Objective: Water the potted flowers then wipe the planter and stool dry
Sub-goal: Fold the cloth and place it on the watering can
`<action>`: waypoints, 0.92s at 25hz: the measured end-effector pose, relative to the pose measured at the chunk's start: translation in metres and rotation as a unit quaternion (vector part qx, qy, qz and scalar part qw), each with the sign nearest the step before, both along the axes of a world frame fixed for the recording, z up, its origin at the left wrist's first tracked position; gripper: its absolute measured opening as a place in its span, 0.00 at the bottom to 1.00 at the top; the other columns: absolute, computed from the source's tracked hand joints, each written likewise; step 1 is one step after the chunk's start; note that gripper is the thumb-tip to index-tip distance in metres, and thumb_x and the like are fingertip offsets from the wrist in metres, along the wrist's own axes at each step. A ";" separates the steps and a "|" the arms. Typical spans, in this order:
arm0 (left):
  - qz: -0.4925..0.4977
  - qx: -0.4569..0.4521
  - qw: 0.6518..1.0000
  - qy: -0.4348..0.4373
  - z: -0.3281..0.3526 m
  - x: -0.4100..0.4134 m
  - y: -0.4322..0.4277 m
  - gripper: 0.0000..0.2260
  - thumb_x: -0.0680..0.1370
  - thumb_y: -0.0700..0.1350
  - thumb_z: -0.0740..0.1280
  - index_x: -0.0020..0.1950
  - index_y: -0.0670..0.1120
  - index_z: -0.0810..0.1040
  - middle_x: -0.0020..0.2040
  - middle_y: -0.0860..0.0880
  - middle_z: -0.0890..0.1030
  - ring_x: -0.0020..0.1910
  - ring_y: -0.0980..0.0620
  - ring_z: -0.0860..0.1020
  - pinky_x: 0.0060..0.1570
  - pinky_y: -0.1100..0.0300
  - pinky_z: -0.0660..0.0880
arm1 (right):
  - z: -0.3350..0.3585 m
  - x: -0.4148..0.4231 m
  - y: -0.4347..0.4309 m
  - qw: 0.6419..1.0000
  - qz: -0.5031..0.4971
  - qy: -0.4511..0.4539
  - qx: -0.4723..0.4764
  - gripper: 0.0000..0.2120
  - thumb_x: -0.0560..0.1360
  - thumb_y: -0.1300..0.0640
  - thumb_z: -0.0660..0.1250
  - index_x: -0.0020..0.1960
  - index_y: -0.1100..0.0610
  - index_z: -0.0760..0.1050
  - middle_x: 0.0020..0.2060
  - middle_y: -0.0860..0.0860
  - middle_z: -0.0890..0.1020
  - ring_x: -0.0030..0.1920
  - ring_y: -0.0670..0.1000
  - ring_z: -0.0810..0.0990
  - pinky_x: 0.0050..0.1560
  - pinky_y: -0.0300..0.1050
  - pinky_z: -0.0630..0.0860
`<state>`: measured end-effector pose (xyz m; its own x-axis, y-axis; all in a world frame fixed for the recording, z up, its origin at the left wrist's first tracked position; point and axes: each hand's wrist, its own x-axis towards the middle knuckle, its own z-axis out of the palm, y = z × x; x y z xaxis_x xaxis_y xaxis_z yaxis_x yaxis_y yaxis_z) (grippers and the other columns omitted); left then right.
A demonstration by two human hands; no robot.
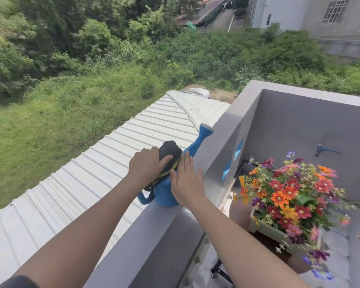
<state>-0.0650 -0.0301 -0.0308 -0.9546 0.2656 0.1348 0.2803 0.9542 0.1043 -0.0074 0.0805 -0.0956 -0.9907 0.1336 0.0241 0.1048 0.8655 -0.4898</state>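
On ledge (158, 223), watering can (164, 194), spout (197, 140) up-right.

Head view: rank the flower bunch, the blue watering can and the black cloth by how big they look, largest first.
1. Flower bunch, clearly the largest.
2. Blue watering can, partly hidden by both hands.
3. Black cloth, smallest, though partly covered by the left hand.
Nearness to the camera differs little, so the order seems safe.

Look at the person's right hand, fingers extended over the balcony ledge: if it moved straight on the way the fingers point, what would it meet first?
Probably the blue watering can: the right hand already sits against its side, fingertips near the spout's base. Depth is unclear.
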 end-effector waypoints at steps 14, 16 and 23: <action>-0.170 0.167 0.959 0.155 0.169 -0.008 0.086 0.22 0.76 0.60 0.62 0.32 0.45 0.65 0.35 0.42 0.76 0.41 0.39 0.77 0.35 0.55 0.65 | 0.156 -0.004 0.078 0.940 -0.180 0.269 0.107 0.33 0.76 0.45 0.41 0.73 0.64 0.57 0.73 0.60 0.62 0.73 0.58 0.60 0.68 0.58 0.61; -0.208 0.201 0.942 0.171 0.190 0.009 0.125 0.21 0.76 0.60 0.62 0.35 0.43 0.68 0.35 0.43 0.75 0.42 0.39 0.77 0.35 0.55 0.64 | 0.184 0.020 0.116 0.924 -0.211 0.281 0.153 0.33 0.76 0.45 0.40 0.73 0.65 0.57 0.73 0.60 0.62 0.73 0.58 0.60 0.69 0.58 0.60; -0.304 0.302 0.897 0.113 0.196 0.121 0.274 0.22 0.76 0.60 0.62 0.35 0.41 0.70 0.33 0.44 0.74 0.36 0.44 0.71 0.34 0.56 0.62 | 0.210 0.161 0.257 0.896 -0.294 0.224 0.244 0.29 0.81 0.45 0.43 0.76 0.60 0.45 0.76 0.54 0.48 0.76 0.52 0.45 0.73 0.53 0.47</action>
